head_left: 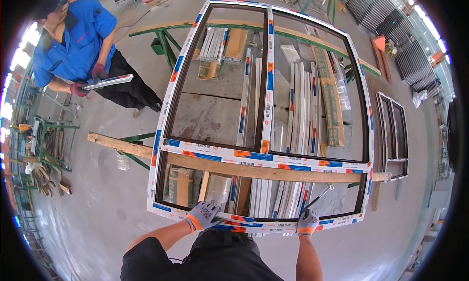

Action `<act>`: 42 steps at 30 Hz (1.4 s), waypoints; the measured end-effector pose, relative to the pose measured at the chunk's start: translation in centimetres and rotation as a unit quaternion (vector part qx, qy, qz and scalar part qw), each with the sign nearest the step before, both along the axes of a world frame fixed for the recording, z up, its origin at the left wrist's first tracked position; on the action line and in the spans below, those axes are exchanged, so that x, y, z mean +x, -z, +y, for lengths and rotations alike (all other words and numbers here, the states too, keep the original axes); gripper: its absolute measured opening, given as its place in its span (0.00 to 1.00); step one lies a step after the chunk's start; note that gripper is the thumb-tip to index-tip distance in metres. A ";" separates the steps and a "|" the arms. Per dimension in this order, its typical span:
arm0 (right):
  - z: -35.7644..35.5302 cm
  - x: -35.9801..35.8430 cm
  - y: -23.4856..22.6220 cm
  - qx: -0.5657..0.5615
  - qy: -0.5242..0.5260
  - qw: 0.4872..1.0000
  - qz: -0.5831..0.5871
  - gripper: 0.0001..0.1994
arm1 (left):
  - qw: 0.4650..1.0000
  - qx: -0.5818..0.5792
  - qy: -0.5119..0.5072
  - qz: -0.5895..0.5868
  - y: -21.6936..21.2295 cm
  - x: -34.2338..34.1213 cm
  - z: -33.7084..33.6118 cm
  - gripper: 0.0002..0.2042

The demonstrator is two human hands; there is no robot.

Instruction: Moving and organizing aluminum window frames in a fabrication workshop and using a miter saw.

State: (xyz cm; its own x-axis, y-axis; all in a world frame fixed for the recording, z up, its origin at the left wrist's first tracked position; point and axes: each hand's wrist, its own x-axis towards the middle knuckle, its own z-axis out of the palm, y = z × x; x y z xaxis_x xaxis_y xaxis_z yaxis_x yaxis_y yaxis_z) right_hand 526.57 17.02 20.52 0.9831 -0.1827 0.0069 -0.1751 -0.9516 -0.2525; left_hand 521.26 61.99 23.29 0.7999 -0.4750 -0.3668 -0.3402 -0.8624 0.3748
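White protective film with blue and orange patches is seen all over a large window frame [266, 156], which is laid flat across two long wooden beams [244, 169] on green trestles. The near rail of the frame is pressed by the left hand [202, 216], gloved in grey and orange, its fingers spread flat and nothing gripped. The right hand [307, 224], gloved the same way, is closed around the handle of a slim metal tool [320, 196], whose shaft is angled up and to the right over the lower right pane opening.

No true container is shown; the frame's openings merely reveal what is stacked beneath. Bundles of white profile lengths [303, 119] are seen through the right and lower openings, and a long brown cardboard strip [332, 105] is laid beside them (its contents cannot be told).

At upper left, a short film-covered profile piece [108, 81] is held by a co-worker in a blue shirt [80, 39]. A smaller frame [393, 134] is set on the floor at right.
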 end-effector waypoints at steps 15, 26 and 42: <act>-0.4 0.1 -2.0 -0.009 0.012 0.999 0.042 0.05 | 0.999 0.012 0.017 0.047 -0.4 0.3 -1.0 0.28; -0.7 0.0 -1.7 -0.004 0.019 0.998 0.054 0.06 | 0.997 0.038 0.028 0.056 -0.6 0.3 -1.2 0.28; -1.0 0.0 -1.3 -0.012 0.019 0.999 0.032 0.05 | 0.999 0.025 0.021 0.044 0.0 0.1 -1.5 0.26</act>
State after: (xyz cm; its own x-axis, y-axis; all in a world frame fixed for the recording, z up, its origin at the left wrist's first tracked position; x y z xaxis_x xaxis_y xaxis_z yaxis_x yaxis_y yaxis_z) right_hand 526.59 16.04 21.81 0.9739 -0.2212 -0.0518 -0.2272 -0.9494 -0.2170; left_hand 521.38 60.51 23.25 0.7437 -0.4870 -0.4580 -0.3442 -0.8662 0.3622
